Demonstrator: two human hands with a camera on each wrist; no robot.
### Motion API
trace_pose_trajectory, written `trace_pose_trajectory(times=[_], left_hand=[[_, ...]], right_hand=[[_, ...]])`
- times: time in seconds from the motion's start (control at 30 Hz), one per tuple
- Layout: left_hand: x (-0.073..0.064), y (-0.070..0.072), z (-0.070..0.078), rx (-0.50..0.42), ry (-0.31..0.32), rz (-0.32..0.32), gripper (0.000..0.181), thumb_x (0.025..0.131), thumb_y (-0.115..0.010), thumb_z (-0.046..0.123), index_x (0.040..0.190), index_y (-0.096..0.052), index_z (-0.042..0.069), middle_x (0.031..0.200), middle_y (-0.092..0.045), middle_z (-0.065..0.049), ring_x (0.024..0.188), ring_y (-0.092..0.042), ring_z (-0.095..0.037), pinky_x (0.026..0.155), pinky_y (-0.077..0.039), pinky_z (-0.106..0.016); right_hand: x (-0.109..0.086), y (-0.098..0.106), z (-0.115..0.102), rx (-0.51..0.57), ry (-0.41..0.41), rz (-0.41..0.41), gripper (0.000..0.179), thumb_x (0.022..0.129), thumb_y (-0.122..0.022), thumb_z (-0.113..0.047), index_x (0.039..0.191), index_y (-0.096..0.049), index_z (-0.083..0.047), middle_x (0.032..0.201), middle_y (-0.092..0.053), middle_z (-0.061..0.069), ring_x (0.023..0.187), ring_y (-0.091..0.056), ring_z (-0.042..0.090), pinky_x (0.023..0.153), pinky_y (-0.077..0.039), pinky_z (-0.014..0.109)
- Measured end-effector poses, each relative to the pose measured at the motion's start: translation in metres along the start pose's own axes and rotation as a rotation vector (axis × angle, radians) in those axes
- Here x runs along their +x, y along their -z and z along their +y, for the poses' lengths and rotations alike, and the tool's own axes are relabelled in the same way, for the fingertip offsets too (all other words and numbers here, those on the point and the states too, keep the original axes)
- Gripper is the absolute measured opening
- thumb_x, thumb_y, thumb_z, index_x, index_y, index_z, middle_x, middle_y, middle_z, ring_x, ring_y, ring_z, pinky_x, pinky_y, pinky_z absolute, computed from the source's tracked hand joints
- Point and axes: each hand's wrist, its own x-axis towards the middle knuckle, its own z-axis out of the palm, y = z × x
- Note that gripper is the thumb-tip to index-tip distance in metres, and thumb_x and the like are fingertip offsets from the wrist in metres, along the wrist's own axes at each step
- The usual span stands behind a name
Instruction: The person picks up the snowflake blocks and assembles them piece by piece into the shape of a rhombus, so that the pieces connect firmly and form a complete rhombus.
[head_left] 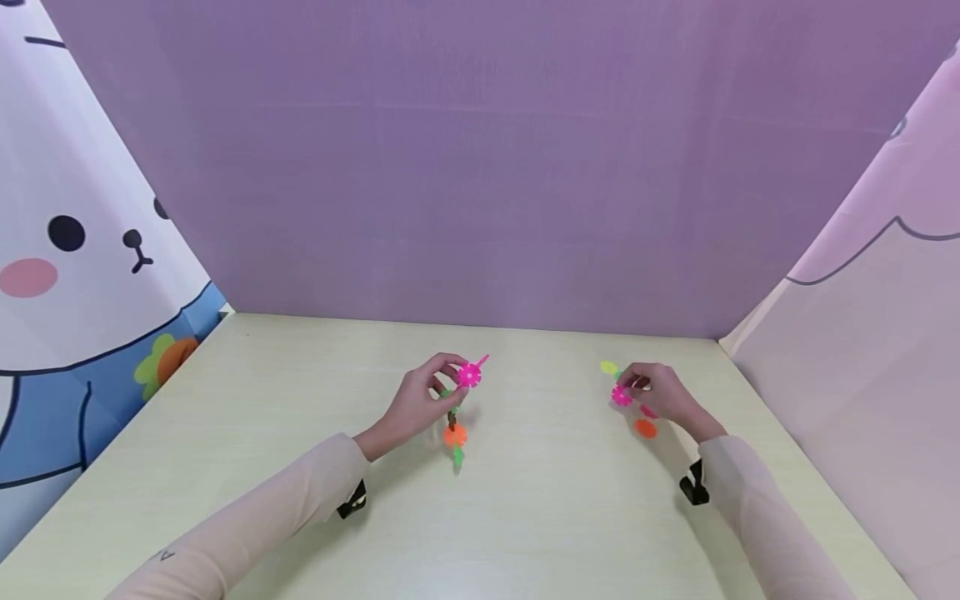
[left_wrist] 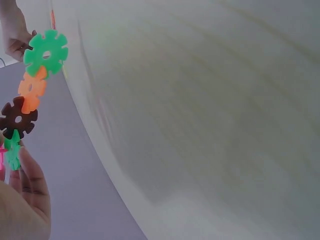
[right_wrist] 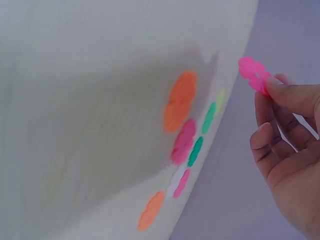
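My left hand point(head_left: 416, 404) holds a chain of notched plastic snowflake discs between thumb and fingers, by its pink disc point(head_left: 469, 375) end. A second pink piece point(head_left: 483, 360) sticks out edge-on at the upper right. Below the fingers hang a green disc point(left_wrist: 12, 150), a brown disc point(left_wrist: 18, 119), an orange disc point(left_wrist: 32, 90) and a green end disc point(left_wrist: 46, 54), linked by their slots. Off to the right, my right hand point(head_left: 663, 396) pinches a single pink snowflake disc point(right_wrist: 254, 74) between thumb and index finger, raised over the loose discs.
Beneath the right hand lie loose discs on the pale table point(head_left: 540, 517): an orange disc point(right_wrist: 181, 101), a pink disc point(right_wrist: 184, 142), a yellow disc point(head_left: 609, 367), and several others. A purple panel point(head_left: 480, 167) rises behind the table; printed cloths flank both sides.
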Motion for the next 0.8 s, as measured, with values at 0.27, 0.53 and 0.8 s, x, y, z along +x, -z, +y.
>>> trace_pose_trajectory(times=[0.27, 0.53, 0.8], left_hand=[[0.001, -0.001, -0.001, -0.004, -0.003, -0.002, 0.034, 0.080, -0.066, 0.001, 0.112, -0.057, 0.005, 0.093, -0.064, -0.015, 0.063, -0.054, -0.025, 0.051, -0.043, -0.019], [0.002, 0.000, -0.002, -0.008, -0.019, 0.009, 0.033, 0.079, -0.066, 0.001, 0.110, -0.057, 0.004, 0.092, -0.064, -0.015, 0.062, -0.055, -0.025, 0.052, -0.044, -0.020], [0.003, -0.002, -0.004, -0.004, -0.012, 0.016, 0.033, 0.079, -0.067, 0.002, 0.110, -0.057, 0.005, 0.092, -0.064, -0.014, 0.063, -0.055, -0.024, 0.052, -0.044, -0.020]], right_hand=[[0.012, -0.005, -0.019, 0.136, 0.054, 0.078, 0.013, 0.080, -0.062, 0.006, 0.092, -0.065, 0.001, 0.087, -0.067, 0.016, 0.074, -0.062, 0.024, 0.066, -0.052, 0.024], [0.019, -0.006, -0.076, 0.314, -0.009, 0.082, 0.016, 0.083, -0.057, 0.007, 0.098, -0.062, 0.008, 0.093, -0.063, 0.026, 0.073, -0.061, 0.020, 0.060, -0.050, 0.024], [0.040, -0.026, -0.086, 0.335, 0.052, 0.103, 0.013, 0.085, -0.060, -0.001, 0.098, -0.062, 0.002, 0.093, -0.065, 0.018, 0.071, -0.062, 0.016, 0.059, -0.051, 0.029]])
